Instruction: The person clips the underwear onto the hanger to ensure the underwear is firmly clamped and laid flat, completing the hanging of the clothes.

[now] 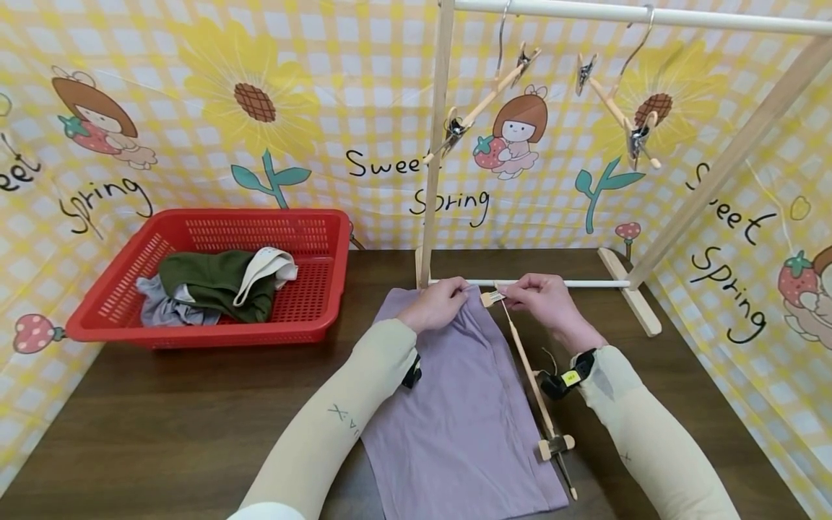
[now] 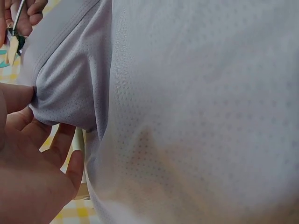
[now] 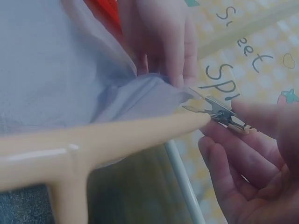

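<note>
A lilac garment of finely perforated cloth lies on the table. My left hand pinches its far edge between thumb and fingers; the gathered cloth shows in the left wrist view. Along the garment's right side lies a wooden clip hanger. My right hand pinches the handles of the hanger's far clip between thumb and fingers. In the right wrist view the clip's jaws are spread beside the bunched cloth corner; whether they touch it I cannot tell. The near clip lies beside the garment's lower right edge.
A red basket at the left holds a dark green garment, with grey and white cloth. Behind my hands stands a rack with a wooden post and white top bar. Two clip hangers hang from it.
</note>
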Demonstrator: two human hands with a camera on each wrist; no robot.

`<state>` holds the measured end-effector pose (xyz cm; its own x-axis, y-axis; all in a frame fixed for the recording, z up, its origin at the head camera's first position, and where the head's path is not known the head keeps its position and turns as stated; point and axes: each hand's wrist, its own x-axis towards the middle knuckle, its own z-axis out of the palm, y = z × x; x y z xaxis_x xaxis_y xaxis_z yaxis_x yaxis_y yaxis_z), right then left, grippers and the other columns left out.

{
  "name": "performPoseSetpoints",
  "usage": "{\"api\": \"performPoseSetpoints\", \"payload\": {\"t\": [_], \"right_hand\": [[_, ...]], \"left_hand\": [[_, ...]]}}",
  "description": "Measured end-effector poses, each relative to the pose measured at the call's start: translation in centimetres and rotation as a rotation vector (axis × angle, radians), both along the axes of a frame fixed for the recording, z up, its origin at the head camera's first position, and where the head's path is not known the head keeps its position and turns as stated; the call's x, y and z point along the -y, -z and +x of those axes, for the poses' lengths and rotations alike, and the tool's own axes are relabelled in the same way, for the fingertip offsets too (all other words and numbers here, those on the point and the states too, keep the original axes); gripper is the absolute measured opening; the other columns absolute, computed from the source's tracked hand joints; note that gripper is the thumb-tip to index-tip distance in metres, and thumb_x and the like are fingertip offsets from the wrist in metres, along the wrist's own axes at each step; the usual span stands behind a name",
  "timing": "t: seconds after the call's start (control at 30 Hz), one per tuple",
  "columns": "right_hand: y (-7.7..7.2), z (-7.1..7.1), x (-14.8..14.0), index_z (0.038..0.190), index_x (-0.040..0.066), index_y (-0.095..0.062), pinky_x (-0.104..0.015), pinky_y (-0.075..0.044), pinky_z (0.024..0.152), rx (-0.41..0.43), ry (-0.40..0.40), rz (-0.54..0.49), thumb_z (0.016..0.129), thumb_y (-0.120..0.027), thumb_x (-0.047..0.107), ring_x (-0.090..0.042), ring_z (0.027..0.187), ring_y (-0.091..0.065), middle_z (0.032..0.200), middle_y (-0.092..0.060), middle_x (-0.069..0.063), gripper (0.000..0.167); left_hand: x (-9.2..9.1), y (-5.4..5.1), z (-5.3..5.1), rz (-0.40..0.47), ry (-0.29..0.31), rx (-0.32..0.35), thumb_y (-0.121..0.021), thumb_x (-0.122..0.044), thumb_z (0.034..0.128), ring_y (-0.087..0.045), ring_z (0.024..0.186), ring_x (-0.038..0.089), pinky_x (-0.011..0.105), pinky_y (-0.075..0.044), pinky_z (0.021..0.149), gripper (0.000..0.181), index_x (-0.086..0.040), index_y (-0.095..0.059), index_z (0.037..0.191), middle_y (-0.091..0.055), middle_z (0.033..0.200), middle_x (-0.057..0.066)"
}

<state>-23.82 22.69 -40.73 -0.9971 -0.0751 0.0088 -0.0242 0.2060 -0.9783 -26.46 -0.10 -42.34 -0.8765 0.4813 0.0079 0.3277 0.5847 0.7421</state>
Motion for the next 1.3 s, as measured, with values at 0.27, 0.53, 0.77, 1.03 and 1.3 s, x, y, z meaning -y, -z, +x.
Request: {"api": "performPoseSetpoints", "payload": {"t": [0.27,0.53,0.77,1.03,1.3], "right_hand": [[0.2,0.0,0.6,0.092,-0.014,-0.068,-0.03,-0.059,0.073,-0.018,0.004,0.015,0.091,-0.079,0.011,-0.015,0.072,-0.072,0.085,-0.073,-0.013,0.027],[0.3,0.4,0.8,0.103,-0.009,-0.069,-0.037,-0.057,0.084,0.076,-0.009,0.061,0.093,-0.077,0.023,-0.017,0.083,-0.073,0.097,-0.075,-0.013,0.034],[0.1,0.4,0.8,0.106,-0.009,-0.066,-0.039,-0.058,0.083,0.097,-0.04,0.043,0.094,-0.076,0.026,-0.018,0.083,-0.073,0.097,-0.073,-0.012,0.039],[-0.2,0.3,0.4,0.1,-0.004,-0.066,-0.027,-0.054,0.061,0.11,-0.018,0.026,0.093,-0.077,0.029,-0.014,0.066,-0.063,0.077,-0.068,-0.005,0.036],[0.0,-0.1,-0.6,0.107,-0.007,-0.064,-0.027,-0.052,0.059,0.142,0.005,0.043,0.093,-0.077,0.034,-0.015,0.065,-0.06,0.074,-0.063,-0.003,0.045]], "left_hand": [[-0.4,-0.4,0.2,0.032,0.014,-0.006,-0.049,-0.02,0.1084,-0.054,0.082,0.018,0.031,-0.043,0.076,0.021,-0.009,-0.063,0.118,-0.06,0.097,0.004],[-0.9,-0.3,0.1,0.08,0.007,-0.023,-0.052,-0.018,0.1077,-0.051,0.082,0.018,0.029,-0.041,0.074,0.014,-0.008,-0.062,0.109,-0.056,0.097,0.004],[-0.2,-0.3,0.2,0.123,0.02,0.054,-0.055,-0.027,0.107,-0.048,0.071,0.016,0.028,-0.04,0.066,0.023,-0.008,-0.063,0.118,-0.055,0.087,0.004],[3.1,-0.3,0.3,0.055,0.013,-0.046,-0.068,-0.037,0.0981,-0.037,0.056,0.012,0.03,-0.035,0.064,0.037,-0.014,-0.054,0.073,-0.036,0.062,-0.005],[6.8,0.6,0.2,0.01,-0.122,-0.011,-0.076,-0.034,0.0927,-0.054,0.073,0.017,0.037,-0.04,0.079,0.023,-0.012,-0.075,0.086,-0.06,0.073,-0.005]]}}
